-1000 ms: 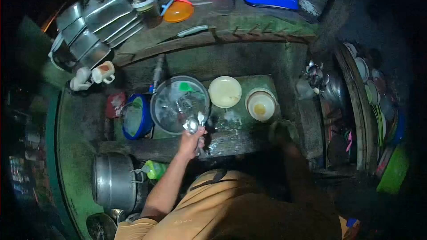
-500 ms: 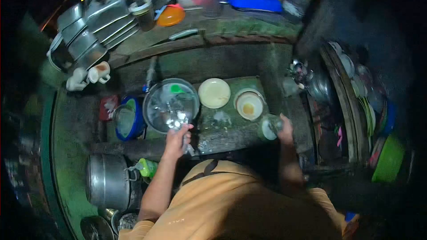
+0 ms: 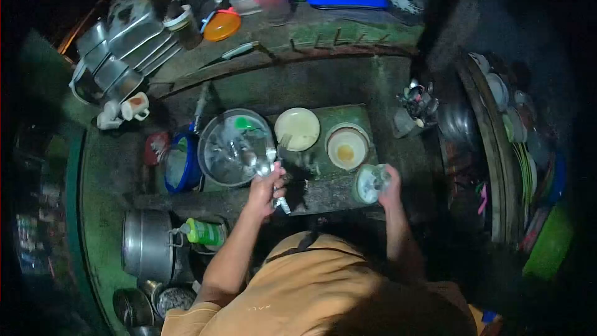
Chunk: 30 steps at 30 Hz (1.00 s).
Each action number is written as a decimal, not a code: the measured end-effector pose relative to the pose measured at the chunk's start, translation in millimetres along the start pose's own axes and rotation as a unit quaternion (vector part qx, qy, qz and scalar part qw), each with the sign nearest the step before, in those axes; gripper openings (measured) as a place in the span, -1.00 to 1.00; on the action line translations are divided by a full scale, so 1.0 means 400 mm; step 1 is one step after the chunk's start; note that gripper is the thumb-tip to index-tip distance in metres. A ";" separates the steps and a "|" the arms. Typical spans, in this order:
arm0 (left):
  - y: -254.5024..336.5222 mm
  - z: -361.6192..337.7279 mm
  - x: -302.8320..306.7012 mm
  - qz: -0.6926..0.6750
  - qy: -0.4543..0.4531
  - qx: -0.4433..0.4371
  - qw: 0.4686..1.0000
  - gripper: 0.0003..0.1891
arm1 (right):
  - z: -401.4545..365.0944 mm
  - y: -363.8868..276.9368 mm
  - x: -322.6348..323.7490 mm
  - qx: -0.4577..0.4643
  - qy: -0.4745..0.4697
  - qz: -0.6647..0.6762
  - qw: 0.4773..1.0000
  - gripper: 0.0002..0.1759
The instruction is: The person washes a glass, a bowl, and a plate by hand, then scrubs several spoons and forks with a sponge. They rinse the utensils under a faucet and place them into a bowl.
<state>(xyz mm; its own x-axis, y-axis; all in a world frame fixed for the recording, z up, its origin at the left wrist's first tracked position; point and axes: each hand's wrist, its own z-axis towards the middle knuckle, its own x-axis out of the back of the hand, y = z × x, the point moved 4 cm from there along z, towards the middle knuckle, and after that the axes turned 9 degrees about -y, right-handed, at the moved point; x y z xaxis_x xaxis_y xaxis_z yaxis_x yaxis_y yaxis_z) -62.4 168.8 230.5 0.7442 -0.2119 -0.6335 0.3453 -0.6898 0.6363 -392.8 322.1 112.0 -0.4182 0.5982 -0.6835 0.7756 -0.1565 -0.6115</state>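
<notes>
My left hand is closed round a bunch of spoons and forks, with heads pointing up and handles sticking out below. It is at the near right rim of a large metal basin of cloudy water, where a green patch shows. Beyond the cutlery lies a cream plate. To its right is a pale bowl with a yellowish bottom. My right hand is curled at a small greenish round container with white foam. I cannot tell what its fingers grip there.
A blue tub stands left of the basin, and a big pot beside a green bottle at lower left. A knife lies along the back ledge. At right are a cutlery holder and a rack of plates.
My left hand has moved right with the cutlery, away from over the basin, and the fork tines now show. My right hand has shifted slightly left at the foamy container.
</notes>
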 end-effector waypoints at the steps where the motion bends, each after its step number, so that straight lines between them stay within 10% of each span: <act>1: -0.020 0.017 0.011 -0.016 -0.025 0.007 1.000 -0.88 | -0.018 -0.020 -0.024 -0.020 -0.037 -0.005 0.999 -0.72; 10: -0.023 0.022 -0.073 0.077 -0.028 -0.006 0.997 -0.80 | 0.006 -0.006 -0.104 0.007 0.002 -0.125 0.992 -0.80; 15: -0.034 0.033 -0.131 0.213 -0.034 0.002 0.976 -0.72 | -0.035 0.094 -0.493 0.048 -0.210 -0.046 0.975 -0.68; 18: -0.034 0.031 -0.153 0.259 -0.034 -0.036 0.965 -0.73 | 0.024 0.167 -0.578 0.193 -0.175 -0.261 0.929 -0.62; 20: -0.011 0.031 -0.134 0.261 -0.036 -0.064 0.962 -0.73 | 0.020 0.143 -0.647 0.404 -0.113 -0.492 0.763 -0.58; 24: 0.013 0.023 -0.074 0.144 -0.010 -0.041 0.989 -0.77 | 0.036 0.166 -0.754 0.412 -0.196 -0.511 0.729 -0.62; 28: 0.021 -0.011 -0.014 0.093 0.035 -0.039 0.994 -0.78 | 0.160 0.167 -0.761 0.418 -0.057 -0.472 0.774 -0.73; 30: 0.035 -0.036 0.029 0.101 0.053 -0.030 0.993 -0.78 | 0.164 0.164 -0.751 0.204 -0.140 -0.339 0.908 -0.68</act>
<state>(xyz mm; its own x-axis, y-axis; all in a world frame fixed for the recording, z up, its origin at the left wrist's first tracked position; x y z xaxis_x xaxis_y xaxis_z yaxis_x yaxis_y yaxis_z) -40.8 166.7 238.5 0.8568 -0.2652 -0.4422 0.2140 -0.5973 0.7729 -247.3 80.5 251.2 -0.8824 0.4508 -0.1346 0.0791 -0.1398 -0.9870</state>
